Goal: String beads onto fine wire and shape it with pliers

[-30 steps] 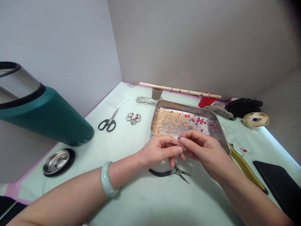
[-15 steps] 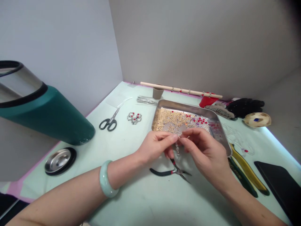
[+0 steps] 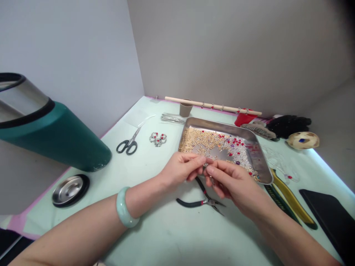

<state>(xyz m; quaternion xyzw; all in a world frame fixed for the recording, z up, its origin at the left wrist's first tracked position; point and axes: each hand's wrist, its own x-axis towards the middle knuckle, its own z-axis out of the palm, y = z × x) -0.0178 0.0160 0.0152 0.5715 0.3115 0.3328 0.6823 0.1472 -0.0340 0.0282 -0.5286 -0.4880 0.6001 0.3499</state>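
Note:
Near the front edge of the metal tray [image 3: 222, 124], my left hand [image 3: 185, 168] and my right hand [image 3: 230, 179] meet with thumbs and fingers pinched. Between them is a small beaded piece [image 3: 205, 166], silvery and clear, part of it hanging under my right fingers. Both hands grip it; its fine detail is too small to tell. The tray holds gold, clear, red and a few purple beads [image 3: 213, 139]. Just below my hands, black-handled pliers [image 3: 206, 202] lie with jaws apart on the pale green table.
Black scissors [image 3: 127, 146] and a red-beaded ornament [image 3: 158, 139] lie left of the tray. A big green bottle [image 3: 63, 136] and its lid [image 3: 70, 190] stand further left. Yellow-green cutters [image 3: 291, 199] and a black flat object [image 3: 330, 218] are right. A wooden rod [image 3: 213, 106] rests behind.
My right hand has moved slightly down and left, its fingers closer to my left fingertips. The beaded piece is now more covered by the fingers, and more beads show in the tray.

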